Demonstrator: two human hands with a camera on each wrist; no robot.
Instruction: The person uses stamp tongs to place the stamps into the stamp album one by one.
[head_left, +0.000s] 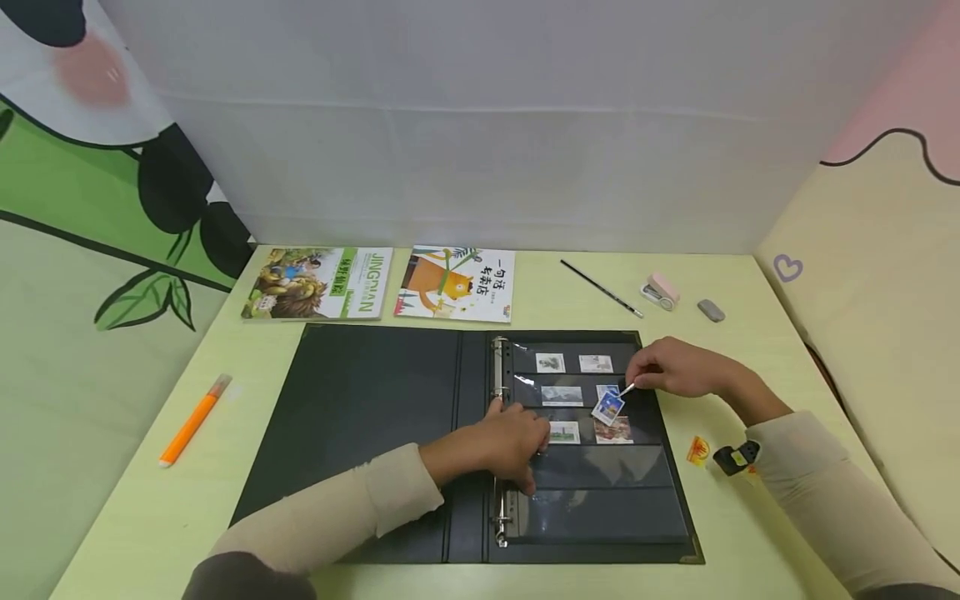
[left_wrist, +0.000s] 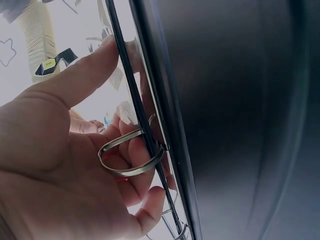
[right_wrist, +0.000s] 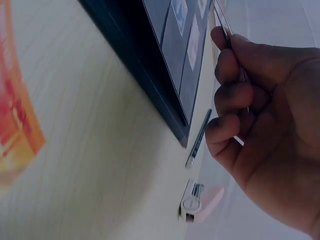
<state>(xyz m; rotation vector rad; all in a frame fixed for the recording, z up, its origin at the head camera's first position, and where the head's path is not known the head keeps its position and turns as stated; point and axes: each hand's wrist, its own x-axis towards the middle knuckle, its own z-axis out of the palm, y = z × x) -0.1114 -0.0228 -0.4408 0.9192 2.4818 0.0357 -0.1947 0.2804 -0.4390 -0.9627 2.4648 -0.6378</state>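
Observation:
A black ring-binder stamp album (head_left: 375, 433) lies spread on the table, with a clear-strip pocket page (head_left: 600, 517) on its right side. Several stamps sit in the upper rows. My right hand (head_left: 678, 368) pinches metal tweezers (head_left: 628, 388) above the page's right part. At the tweezers' tip is a tilted blue stamp (head_left: 608, 407), overlapping another stamp in the second row. My left hand (head_left: 506, 442) rests on the page's left edge beside the binder rings (left_wrist: 122, 170), its fingers slightly bent and touching the page.
Two picture books (head_left: 322, 283) stand along the back. A black pencil (head_left: 600, 288), a pink stapler (head_left: 660, 292) and a grey eraser (head_left: 711, 311) lie at the back right. An orange marker (head_left: 195, 421) is at the left. Under the right forearm is a small orange-red piece (head_left: 698, 451).

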